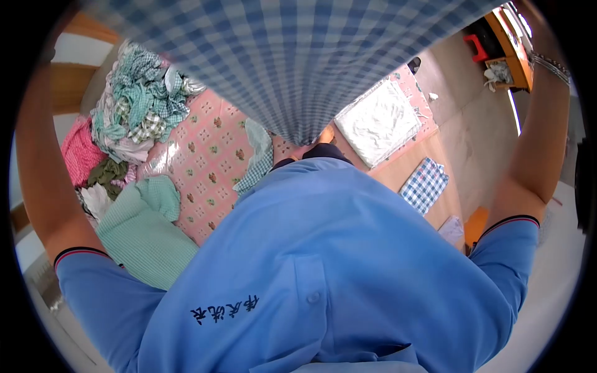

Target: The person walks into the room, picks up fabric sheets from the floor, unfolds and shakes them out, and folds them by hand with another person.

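A blue-and-white checked cloth (298, 56) hangs spread across the top of the view and narrows downward in front of the body. Both forearms are raised at the sides. My left hand (61, 22) is only a dark sliver at the upper left edge, with its fingers hidden. Above a bracelet at the upper right, part of my right hand (540, 28) shows, its fingers also out of sight. The cloth's upper corners lie outside the frame, so any grip on them cannot be seen.
Crumpled green and white fabrics (146, 93) lie on a pink patterned sheet (208, 146) at left, near a pale green cloth (146, 224). At right are folded white fabric (379, 121), a folded checked cloth (425, 185) and a red stool (476, 48).
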Tool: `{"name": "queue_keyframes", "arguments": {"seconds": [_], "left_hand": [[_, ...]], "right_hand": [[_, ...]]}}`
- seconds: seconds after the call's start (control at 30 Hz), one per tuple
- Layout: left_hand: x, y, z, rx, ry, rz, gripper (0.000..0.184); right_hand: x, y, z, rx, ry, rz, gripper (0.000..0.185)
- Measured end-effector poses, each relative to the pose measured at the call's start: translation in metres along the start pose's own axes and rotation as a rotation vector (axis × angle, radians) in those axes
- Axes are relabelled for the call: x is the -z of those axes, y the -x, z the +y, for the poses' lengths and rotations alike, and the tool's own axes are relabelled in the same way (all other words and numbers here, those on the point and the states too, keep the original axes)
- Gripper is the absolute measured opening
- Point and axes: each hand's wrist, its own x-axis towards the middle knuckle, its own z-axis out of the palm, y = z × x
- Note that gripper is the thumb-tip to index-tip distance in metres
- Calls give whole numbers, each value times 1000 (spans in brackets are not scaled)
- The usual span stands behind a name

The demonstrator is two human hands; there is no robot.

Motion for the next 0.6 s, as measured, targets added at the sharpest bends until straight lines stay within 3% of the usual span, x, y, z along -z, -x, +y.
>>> {"name": "queue_keyframes", "arguments": {"seconds": [0.03, 0.07, 0.13, 0.17, 0.2, 0.23, 0.3, 0.33, 0.43, 0.53, 0.6], "left_hand": [[-11, -12, 1, 41, -128, 32, 25], [-23, -22, -1, 43, -120, 5, 25], [-44, -45, -2, 37, 437, -175, 48], [-55, -53, -17, 209, 270, 52, 45], [-63, -57, -29, 207, 266, 40, 45], [-80, -57, -32, 28, -10, -15, 45], [-65, -109, -36, 224, 140, -30, 48], [-96, -113, -21, 246, 249, 125, 50], [-96, -175, -36, 154, 129, 61, 50], [-116, -206, -38, 455, -61, 106, 52], [-101, -234, -52, 392, -55, -3, 58]], "right_hand": [[0, 7, -12, -114, -520, 6, 38], [1, 11, -4, -172, -605, 78, 37], [16, 17, 27, -249, -519, 166, 37], [23, 19, 44, -282, -495, 189, 37], [30, 21, 64, -322, -475, 209, 37], [38, 25, 85, -357, -463, 225, 36], [48, 37, 126, -430, -453, 243, 36], [51, 44, 143, -459, -451, 244, 36], [56, 68, 180, -522, -450, 240, 35], [62, 101, 200, -581, -477, 258, 34], [67, 127, 209, -620, -483, 274, 34]]}}
